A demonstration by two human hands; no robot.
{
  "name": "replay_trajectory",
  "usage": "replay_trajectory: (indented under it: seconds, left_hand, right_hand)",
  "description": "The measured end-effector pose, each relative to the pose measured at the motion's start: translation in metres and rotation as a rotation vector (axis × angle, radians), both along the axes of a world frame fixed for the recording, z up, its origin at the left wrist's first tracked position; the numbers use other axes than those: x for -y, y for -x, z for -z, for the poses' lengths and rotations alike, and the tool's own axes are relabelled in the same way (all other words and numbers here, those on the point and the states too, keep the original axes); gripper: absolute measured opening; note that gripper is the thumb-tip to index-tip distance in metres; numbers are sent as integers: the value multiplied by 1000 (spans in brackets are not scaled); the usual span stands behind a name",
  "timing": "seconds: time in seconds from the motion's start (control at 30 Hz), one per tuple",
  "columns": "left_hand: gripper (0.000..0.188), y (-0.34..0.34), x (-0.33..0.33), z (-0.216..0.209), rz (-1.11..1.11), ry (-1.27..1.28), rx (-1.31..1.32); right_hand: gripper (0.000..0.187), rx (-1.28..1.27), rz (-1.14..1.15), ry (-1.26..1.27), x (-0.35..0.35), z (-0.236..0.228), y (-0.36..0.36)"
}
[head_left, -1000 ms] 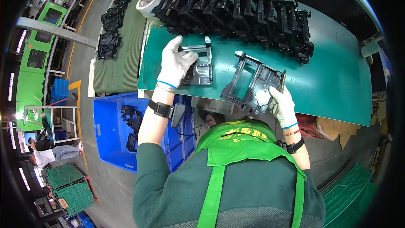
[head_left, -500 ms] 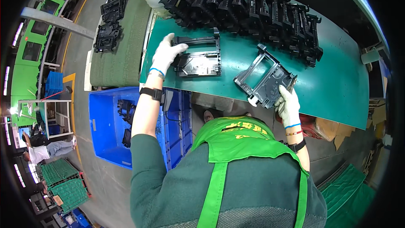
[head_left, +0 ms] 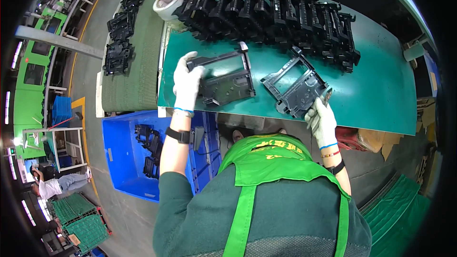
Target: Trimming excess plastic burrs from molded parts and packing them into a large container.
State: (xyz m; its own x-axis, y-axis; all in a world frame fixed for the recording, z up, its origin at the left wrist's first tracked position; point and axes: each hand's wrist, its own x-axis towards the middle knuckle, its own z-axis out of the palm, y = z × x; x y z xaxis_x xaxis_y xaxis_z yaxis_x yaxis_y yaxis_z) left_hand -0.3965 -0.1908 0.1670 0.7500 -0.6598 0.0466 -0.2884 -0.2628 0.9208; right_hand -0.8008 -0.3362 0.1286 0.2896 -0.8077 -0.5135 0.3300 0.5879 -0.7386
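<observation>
My left hand (head_left: pixel 186 83), in a white glove, grips the left side of a black plastic frame (head_left: pixel 229 87). That frame is tilted over the green table, with its large opening on the far side. A second black plastic frame (head_left: pixel 301 90) lies slantwise at the table's near edge, to the right. Next to its near right corner is my right hand (head_left: pixel 322 121), also gloved, with the fingers closed round a small metal-tipped tool (head_left: pixel 328 96). Most of the tool is hidden in the hand; whether the fingers also touch the frame, I cannot tell.
A long row of black frames (head_left: pixel 271 14) stands along the table's (head_left: pixel 376 90) far side. Rolls of tape (head_left: pixel 167 1) sit by its left corner. Left are a conveyor belt (head_left: pixel 138 76) carrying more parts and a blue bin (head_left: pixel 124 162) with black parts inside.
My left hand has tilted the left frame up off the table and shifted it slightly nearer. The right frame has moved a little left and farther onto the table; my right hand has drawn slightly nearer.
</observation>
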Motion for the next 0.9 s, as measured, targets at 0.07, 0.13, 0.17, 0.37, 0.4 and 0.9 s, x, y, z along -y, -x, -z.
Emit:
replay_trajectory:
  seconds: [0.07, 0.13, 0.17, 0.37, 0.4, 0.9]
  left_hand:
    - [61, 21, -2, -13, 1, 124, 27]
    - [62, 33, -3, -20, -23, 173, 65]
    - [63, 39, -1, -22, -34, 223, 90]
    - [68, 55, -6, -38, -46, 376, 14]
    - [68, 54, -6, -37, -47, 396, 28]
    - [65, 21, -52, 24, -437, 477, -399]
  right_hand:
    - [13, 14, -17, 3, -3, -1, 0]
    - [16, 3, -55, 4, -5, 1, 0]
    - [19, -8, -65, 7, -5, 1, 0]
    - [16, -32, -70, 14, -4, 6, -7]
    - [15, -24, -62, 10, -4, 5, -7]
    - [12, -60, -89, 51, -3, 5, -11]
